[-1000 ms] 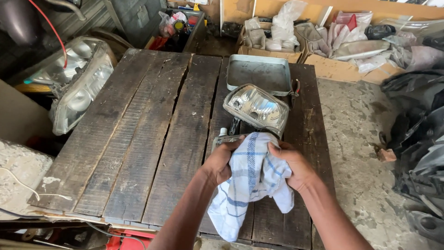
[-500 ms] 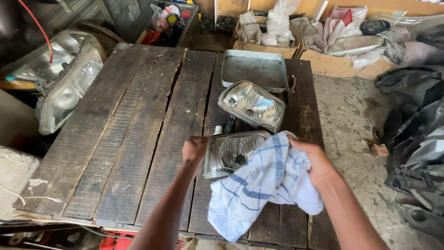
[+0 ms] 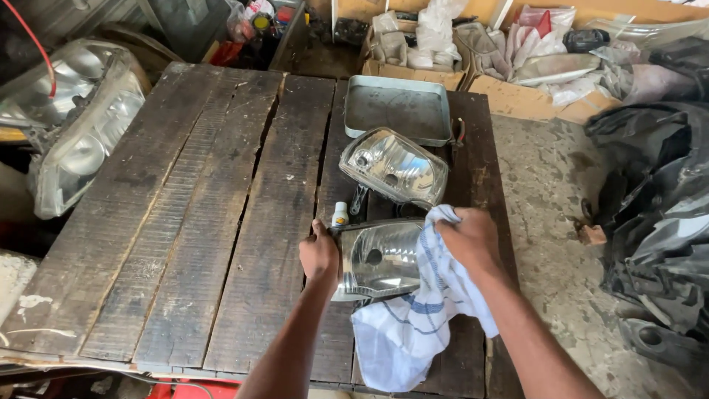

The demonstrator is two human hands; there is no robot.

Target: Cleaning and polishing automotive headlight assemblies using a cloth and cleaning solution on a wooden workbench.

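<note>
Left hand (image 3: 319,256) clamped on left edge of clear-lensed chrome headlamp (image 3: 378,258) lying on dark plank table (image 3: 221,222), right hand (image 3: 467,236) clenching white blue-checked cloth (image 3: 413,325) against lens; best wiped firmly, lamp braced.

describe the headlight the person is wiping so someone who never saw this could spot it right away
On the dark wooden plank table, look near its front right edge, just in front of a small white bottle. The clear-lensed headlight there is steadied by the left hand while the right hand presses a white, blue-checked cloth on it. The other headlight behind it lies untouched.
</note>
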